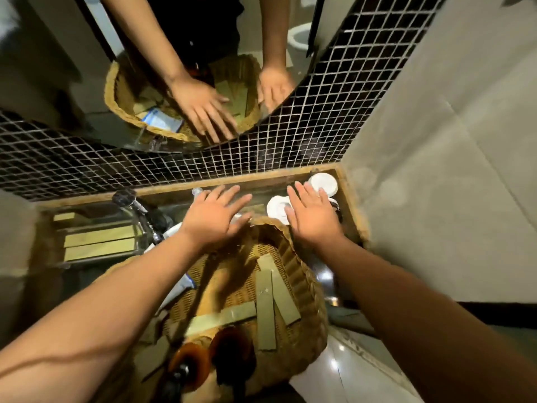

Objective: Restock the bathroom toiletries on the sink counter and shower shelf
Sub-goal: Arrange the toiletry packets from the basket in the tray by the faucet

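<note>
The person's 2 forearms are bare, with no sleeves, watch or bracelet showing. The left hand (213, 218) and right hand (312, 216) wear no gloves or rings. The mirror reflection shows dark clothing on the torso.

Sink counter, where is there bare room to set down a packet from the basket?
A bare strip lies along the wooden back ledge, between the faucet and the white cups, under the open left hand. The right corner is crowded with cups under the right hand. The left tray holds green packets; the wicker basket fills the front.
</note>
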